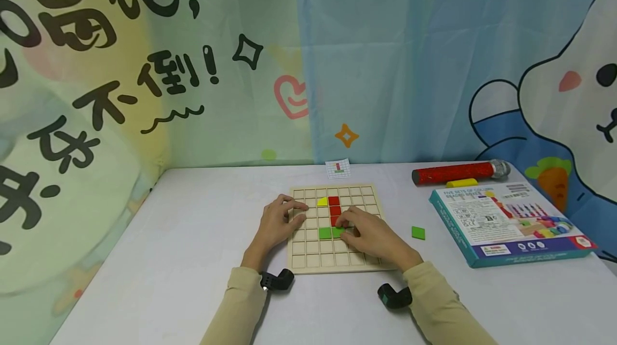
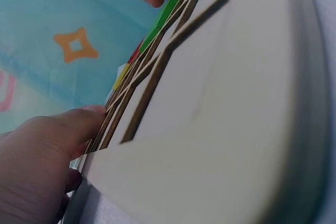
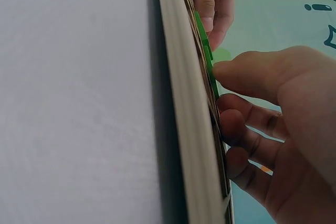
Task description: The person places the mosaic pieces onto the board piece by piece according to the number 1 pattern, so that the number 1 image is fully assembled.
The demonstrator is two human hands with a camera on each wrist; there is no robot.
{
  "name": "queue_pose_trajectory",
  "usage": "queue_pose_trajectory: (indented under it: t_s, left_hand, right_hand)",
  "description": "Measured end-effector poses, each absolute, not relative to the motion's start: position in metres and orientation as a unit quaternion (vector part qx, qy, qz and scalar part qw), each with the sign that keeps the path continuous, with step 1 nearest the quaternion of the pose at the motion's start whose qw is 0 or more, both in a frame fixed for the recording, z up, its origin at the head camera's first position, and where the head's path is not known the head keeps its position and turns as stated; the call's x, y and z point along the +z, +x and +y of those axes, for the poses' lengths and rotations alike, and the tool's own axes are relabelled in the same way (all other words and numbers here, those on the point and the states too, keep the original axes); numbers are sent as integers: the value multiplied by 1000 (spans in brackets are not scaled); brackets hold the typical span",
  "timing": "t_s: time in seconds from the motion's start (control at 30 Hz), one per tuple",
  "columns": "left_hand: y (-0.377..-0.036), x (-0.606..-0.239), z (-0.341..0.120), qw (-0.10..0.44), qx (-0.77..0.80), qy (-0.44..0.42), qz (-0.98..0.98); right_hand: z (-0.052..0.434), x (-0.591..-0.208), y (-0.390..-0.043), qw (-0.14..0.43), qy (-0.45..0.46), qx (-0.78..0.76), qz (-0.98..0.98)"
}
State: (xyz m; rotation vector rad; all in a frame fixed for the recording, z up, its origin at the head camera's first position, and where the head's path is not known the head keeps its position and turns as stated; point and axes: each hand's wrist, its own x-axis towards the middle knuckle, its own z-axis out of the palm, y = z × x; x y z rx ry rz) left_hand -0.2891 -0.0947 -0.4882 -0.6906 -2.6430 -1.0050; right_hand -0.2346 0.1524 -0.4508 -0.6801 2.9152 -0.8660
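Observation:
A wooden grid board lies on the white table. My left hand rests over its left edge, with fingertips and thumb on the grid. In the left wrist view, the thumb lies against the board's surface. Near the board's middle, my right hand pinches a green tile with thumb and index finger, the tile partly covered. Beside it sits another green tile. Above these, red tiles form a column, and a yellow piece sits left of the top one.
A loose green square lies right of the board. A small pattern card stands behind it. Farther right are a boxed set, a red tube and a yellow stick. A printed curtain hangs behind the table.

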Motion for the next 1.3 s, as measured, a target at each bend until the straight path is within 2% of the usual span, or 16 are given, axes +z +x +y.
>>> queue_pose_trajectory:
  t_s: [0.6,0.87,1.3]
  left_hand:
    - [-289,-488,-95,112,-345,-233,-902]
    - [-288,-488,-95,113,-348,-236,-900]
    - [-290,-491,-95,118,-342,-231,-903]
  right_hand:
    - [156,-446,-235,30,-223,-281,933]
    - [167,-445,-238,18,-238,-283,929]
    - [200,-437,-244,89,-188,-327,922]
